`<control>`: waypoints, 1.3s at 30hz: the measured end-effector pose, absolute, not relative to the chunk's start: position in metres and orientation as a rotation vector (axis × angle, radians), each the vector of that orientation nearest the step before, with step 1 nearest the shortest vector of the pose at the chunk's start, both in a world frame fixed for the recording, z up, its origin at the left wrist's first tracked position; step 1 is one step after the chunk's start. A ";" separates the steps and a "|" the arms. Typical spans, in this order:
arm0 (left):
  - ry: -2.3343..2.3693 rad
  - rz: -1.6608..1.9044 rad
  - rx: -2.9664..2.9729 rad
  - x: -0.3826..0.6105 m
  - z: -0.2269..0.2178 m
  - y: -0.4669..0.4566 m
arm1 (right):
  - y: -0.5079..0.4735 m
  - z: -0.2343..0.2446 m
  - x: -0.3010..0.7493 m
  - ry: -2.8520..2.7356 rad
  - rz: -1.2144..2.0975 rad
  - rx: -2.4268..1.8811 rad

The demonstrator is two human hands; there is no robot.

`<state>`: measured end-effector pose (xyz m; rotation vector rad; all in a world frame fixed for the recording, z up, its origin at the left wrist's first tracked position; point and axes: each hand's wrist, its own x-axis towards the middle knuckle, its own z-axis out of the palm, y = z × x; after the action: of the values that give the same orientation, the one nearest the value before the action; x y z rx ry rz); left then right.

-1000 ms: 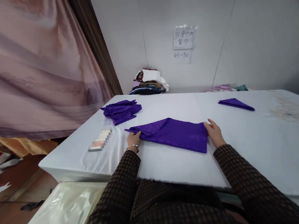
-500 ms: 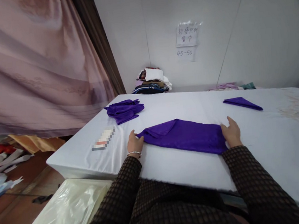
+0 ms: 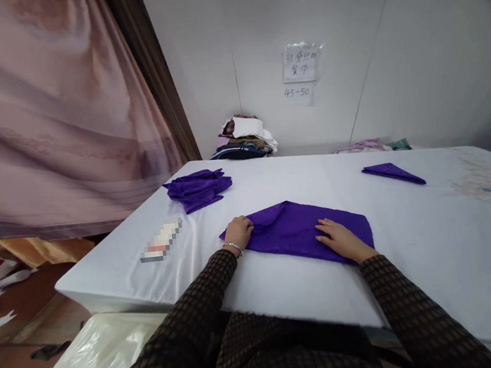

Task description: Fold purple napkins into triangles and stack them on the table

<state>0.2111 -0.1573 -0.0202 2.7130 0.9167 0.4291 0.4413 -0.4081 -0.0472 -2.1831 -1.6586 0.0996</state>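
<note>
A purple cloth napkin (image 3: 294, 231) lies folded in a long band across the white table, with a loose flap turned over near its left end. My left hand (image 3: 239, 231) rests on that end, its fingers curled closed on the cloth by the flap. Flat on the right part of the napkin lies my right hand (image 3: 341, 239), fingers stretched out. Farther back on the right is a purple cloth folded into a slim triangle (image 3: 393, 173). Several crumpled purple cloths (image 3: 197, 189) are heaped at the back left.
The white-covered table (image 3: 417, 271) stands against a wall bearing a handwritten sign (image 3: 298, 64). A blurred-out flat object (image 3: 161, 239) lies at the left. Behind the table is a stack of folded fabrics (image 3: 245, 137). A plastic-wrapped surface (image 3: 100, 351) adjoins the near left edge.
Both hands have moved inward from the napkin's two ends. My right hand has let go of the right end and now lies flat on top. The view has shifted slightly.
</note>
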 end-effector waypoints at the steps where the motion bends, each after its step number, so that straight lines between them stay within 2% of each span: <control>1: 0.939 0.426 2.691 0.215 -0.017 -0.150 | -0.408 -0.049 0.441 -1.662 0.082 -2.193; 5: 1.104 0.490 2.565 0.233 0.007 -0.112 | -0.406 -0.051 0.440 -1.678 0.047 -2.208; 10: 1.263 0.748 2.491 0.247 0.028 -0.085 | -0.405 -0.053 0.440 -1.613 0.066 -2.234; 15: 1.039 0.662 2.638 0.251 -0.004 -0.116 | -0.405 -0.054 0.438 -1.595 0.089 -2.232; 20: 1.096 0.468 2.717 0.245 -0.033 -0.130 | -0.410 -0.052 0.442 -1.610 0.110 -2.225; 30: 1.093 0.352 2.868 0.247 -0.029 -0.122 | -0.417 -0.055 0.515 -1.435 -0.199 -2.504; 39: 0.969 0.442 2.977 0.245 -0.024 -0.123 | -0.416 -0.061 0.518 -1.444 -0.367 -2.558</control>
<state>0.2448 -0.1234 -0.0241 2.9765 0.9694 0.4417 0.5179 -0.4158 -0.0614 -2.5582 -1.4442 -0.3669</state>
